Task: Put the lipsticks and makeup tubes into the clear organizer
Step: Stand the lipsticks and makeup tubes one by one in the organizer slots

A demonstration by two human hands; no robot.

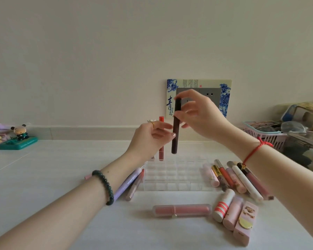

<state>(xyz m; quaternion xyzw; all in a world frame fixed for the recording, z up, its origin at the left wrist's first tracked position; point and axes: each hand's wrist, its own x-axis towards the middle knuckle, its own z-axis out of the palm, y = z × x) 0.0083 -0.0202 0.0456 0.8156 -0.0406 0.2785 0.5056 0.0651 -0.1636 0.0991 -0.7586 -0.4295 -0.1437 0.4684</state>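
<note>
White surface (61,168) bears the clear organizer (175,177); just above its back row my right grip (201,116) pinches the dark tube (174,145) at its top, left grip (148,139) at its middle: light, stiff, probably slick.

Both forearms raised, converging at centre. Right hand (201,116) pinches dark tube (175,139) near its top; left hand (152,138) pinches mid-shaft, fingers curled.
</note>
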